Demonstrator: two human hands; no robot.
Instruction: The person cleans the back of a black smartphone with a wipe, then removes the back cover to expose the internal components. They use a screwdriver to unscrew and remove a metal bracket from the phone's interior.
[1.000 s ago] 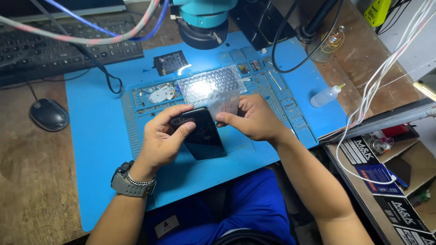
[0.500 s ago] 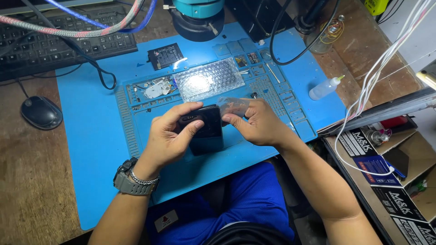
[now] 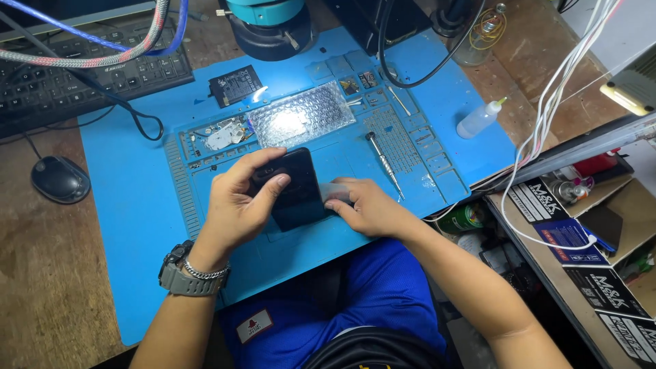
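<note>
Beside the phone (image 3: 295, 188) (hand-held) lies a screwdriver (image 3: 384, 164), apart.

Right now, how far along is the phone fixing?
Some of it looks done: small loose parts and a flat black battery-like piece lie out on the blue work mat. In hand: the left hand steadies the black smartphone while the right hand presses a clear plastic strip to its edge. Those parts are still outside the phone.
</note>
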